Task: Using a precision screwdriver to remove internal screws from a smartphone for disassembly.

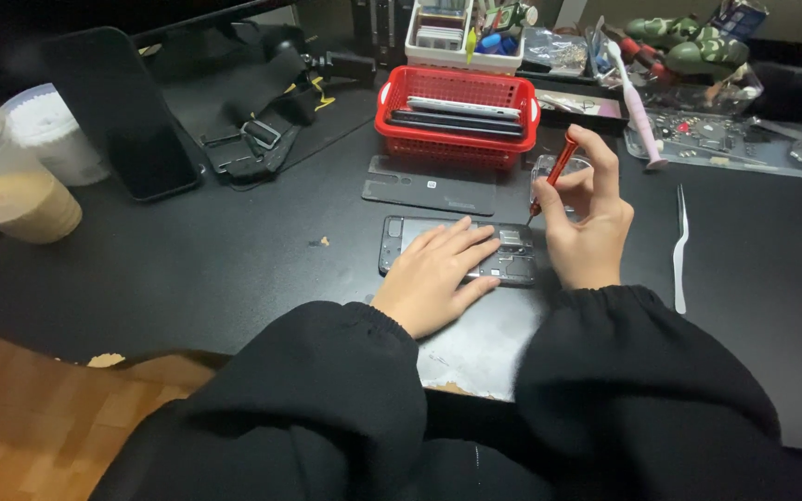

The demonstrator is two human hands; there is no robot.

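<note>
Black glass and thin metal make up the opened phone (pixel 512 252), lying flat on the counter (pixel 234 269) in the middle of the head view, just near of the red basket (pixel 457 116). It looks light, stiff and fragile, with bare parts showing at its right end, so it is best held by pressing on the flat left part or gripping the long edges. The left hand (pixel 433 276) lies palm down on it, fingers spread wide and flat. The right hand (pixel 588 227) pinches a red screwdriver (pixel 554 176) with narrow fingers, tip touching the phone's far right corner. 1 white tweezers (pixel 680 246) lies well apart on the right.
</note>
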